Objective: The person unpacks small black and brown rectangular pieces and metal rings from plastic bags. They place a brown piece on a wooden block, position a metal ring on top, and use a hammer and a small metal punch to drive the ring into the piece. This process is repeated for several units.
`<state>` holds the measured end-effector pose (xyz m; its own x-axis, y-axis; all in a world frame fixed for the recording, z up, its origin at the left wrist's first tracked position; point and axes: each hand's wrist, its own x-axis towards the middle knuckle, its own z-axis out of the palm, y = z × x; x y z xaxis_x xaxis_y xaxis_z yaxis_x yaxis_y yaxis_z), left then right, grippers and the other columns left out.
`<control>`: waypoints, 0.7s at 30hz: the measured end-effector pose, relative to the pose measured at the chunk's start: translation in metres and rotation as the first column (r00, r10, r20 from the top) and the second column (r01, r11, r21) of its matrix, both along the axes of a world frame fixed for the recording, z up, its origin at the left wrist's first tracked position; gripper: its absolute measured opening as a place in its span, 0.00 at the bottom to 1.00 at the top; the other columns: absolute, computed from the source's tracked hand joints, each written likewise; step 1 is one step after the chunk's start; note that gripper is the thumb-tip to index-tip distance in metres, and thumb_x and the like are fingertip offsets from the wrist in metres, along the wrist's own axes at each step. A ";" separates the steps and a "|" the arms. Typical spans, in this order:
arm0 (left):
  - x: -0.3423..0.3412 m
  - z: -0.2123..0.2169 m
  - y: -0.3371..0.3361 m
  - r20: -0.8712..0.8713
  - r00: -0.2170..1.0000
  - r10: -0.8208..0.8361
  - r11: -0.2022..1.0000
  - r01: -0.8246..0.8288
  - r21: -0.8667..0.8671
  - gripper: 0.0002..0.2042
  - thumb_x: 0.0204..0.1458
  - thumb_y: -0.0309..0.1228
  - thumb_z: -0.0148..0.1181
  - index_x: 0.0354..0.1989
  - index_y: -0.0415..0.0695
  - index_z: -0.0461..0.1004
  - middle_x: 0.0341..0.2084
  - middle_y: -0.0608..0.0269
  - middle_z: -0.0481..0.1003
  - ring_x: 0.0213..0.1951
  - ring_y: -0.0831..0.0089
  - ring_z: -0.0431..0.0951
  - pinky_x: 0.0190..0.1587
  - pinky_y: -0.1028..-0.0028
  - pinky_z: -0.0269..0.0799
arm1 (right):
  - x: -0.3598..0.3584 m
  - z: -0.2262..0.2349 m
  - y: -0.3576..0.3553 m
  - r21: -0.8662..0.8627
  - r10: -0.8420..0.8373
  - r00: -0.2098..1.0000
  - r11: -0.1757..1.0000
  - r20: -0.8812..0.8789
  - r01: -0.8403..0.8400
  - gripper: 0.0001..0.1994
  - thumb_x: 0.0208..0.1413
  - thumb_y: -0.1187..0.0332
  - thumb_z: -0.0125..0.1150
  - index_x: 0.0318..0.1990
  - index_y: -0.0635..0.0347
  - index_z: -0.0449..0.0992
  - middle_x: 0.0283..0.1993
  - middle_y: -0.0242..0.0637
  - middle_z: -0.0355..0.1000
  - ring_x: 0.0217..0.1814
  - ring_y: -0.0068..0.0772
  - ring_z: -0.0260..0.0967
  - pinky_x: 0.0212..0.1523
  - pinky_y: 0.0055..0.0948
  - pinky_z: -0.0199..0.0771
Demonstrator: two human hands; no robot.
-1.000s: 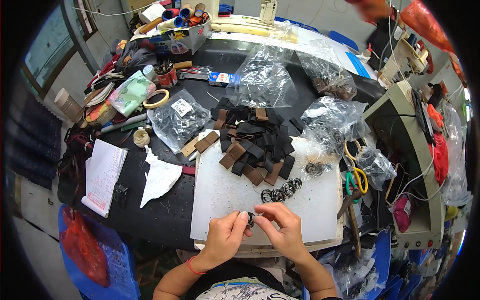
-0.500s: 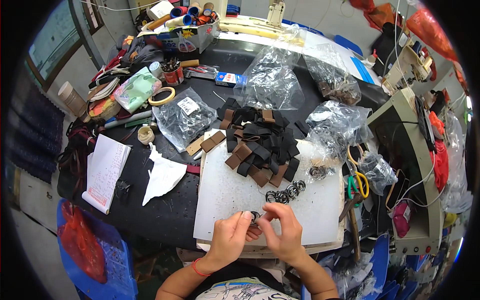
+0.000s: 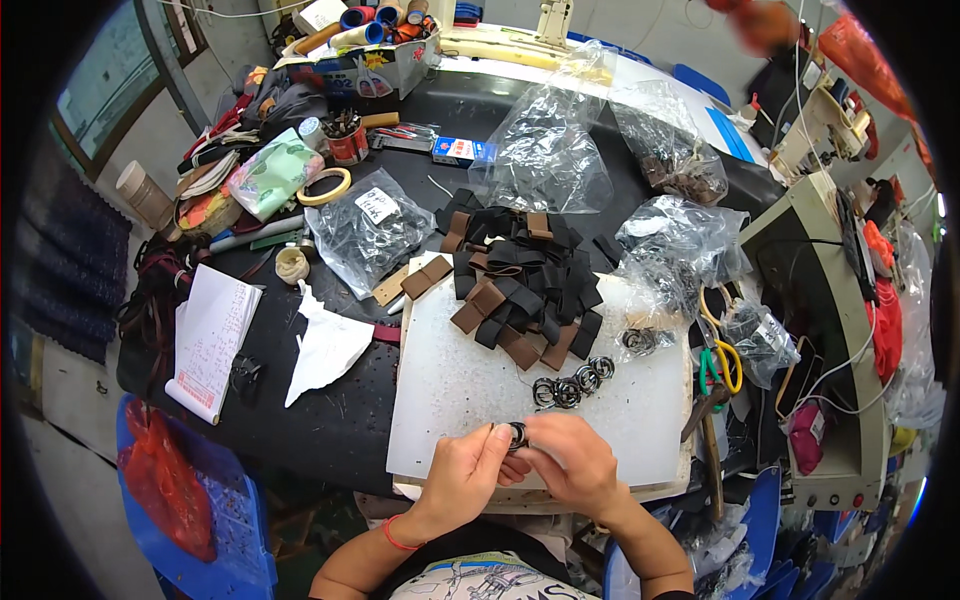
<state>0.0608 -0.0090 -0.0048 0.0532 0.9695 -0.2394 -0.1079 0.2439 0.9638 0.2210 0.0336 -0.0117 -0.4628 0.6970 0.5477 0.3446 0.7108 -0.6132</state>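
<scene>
Near the front edge of a white board, my left hand pinches a few dark, shiny rings between thumb and fingers. My right hand is closed against the right side of those rings, its fingertips partly hidden. Just beyond my hands lie several clusters of similar rings in a slanting row on the board. Behind them is a heap of black and brown folded strap loops.
Clear plastic bags lie right of the heap, with yellow- and green-handled scissors and a hammer beside the board. To the left are torn white paper, a notebook and a tape roll.
My right hand has moved in from just apart to meet the rings at my left fingertips. My left hand keeps its hold, and the view has shifted slightly.
</scene>
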 end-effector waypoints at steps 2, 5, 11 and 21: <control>0.001 -0.003 -0.001 0.056 0.998 0.014 1.000 -0.013 -0.017 0.19 0.65 0.35 0.41 0.32 0.32 0.73 0.20 0.57 0.77 0.24 0.76 0.79 0.27 0.77 0.77 | -0.001 0.002 -0.002 -0.141 -0.056 0.996 0.989 -0.062 0.047 0.17 0.41 0.76 0.69 0.42 0.68 0.76 0.41 0.44 0.72 0.39 0.40 0.73 0.38 0.29 0.75; 0.001 -0.003 0.001 0.060 0.998 0.013 1.000 -0.011 -0.025 0.19 0.64 0.36 0.42 0.32 0.32 0.73 0.20 0.57 0.77 0.24 0.76 0.79 0.26 0.77 0.77 | 0.001 -0.002 -0.003 -0.206 -0.075 0.995 0.977 -0.072 0.058 0.17 0.42 0.77 0.69 0.43 0.63 0.78 0.38 0.41 0.72 0.36 0.35 0.72 0.36 0.28 0.74; -0.001 0.000 0.002 -0.019 1.000 -0.007 1.000 0.007 -0.012 0.19 0.64 0.36 0.43 0.31 0.32 0.73 0.19 0.57 0.77 0.23 0.76 0.78 0.26 0.77 0.77 | -0.005 -0.005 -0.002 -0.068 -0.070 0.993 0.996 -0.094 0.064 0.14 0.40 0.81 0.69 0.39 0.64 0.78 0.34 0.39 0.73 0.31 0.29 0.72 0.30 0.23 0.72; 0.012 -0.008 0.000 0.256 0.957 0.136 0.961 -0.190 0.199 0.18 0.65 0.35 0.39 0.56 0.35 0.64 0.49 0.47 0.71 0.50 0.69 0.73 0.52 0.73 0.69 | -0.028 -0.008 -0.024 -0.098 -0.292 0.946 0.955 -0.139 0.280 0.14 0.41 0.78 0.71 0.38 0.60 0.77 0.32 0.38 0.69 0.29 0.33 0.68 0.28 0.28 0.68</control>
